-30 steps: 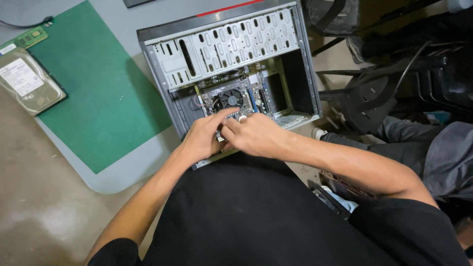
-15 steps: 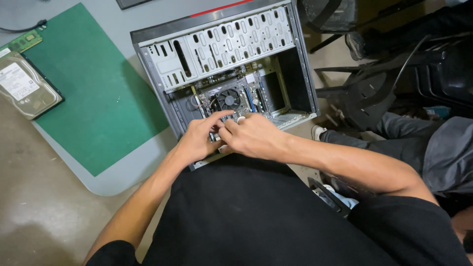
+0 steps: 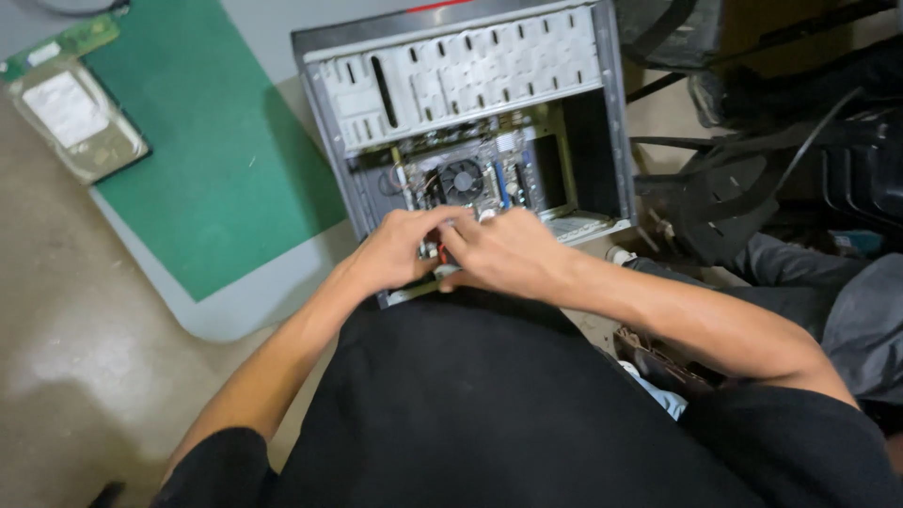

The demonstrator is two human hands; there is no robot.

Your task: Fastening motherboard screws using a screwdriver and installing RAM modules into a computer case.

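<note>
Computer case (image 3: 470, 85) on concrete floor (image 3: 66, 376), green mat (image 3: 216, 160) beside

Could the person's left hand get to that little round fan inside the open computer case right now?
Probably yes. The left hand is already inside the open computer case, just below the fan, and nothing visible lies between them. The right hand sits beside it, not across the way.

Grey computer case (image 3: 329, 122); green mat (image 3: 216, 160); black shirt (image 3: 489, 414).
</note>
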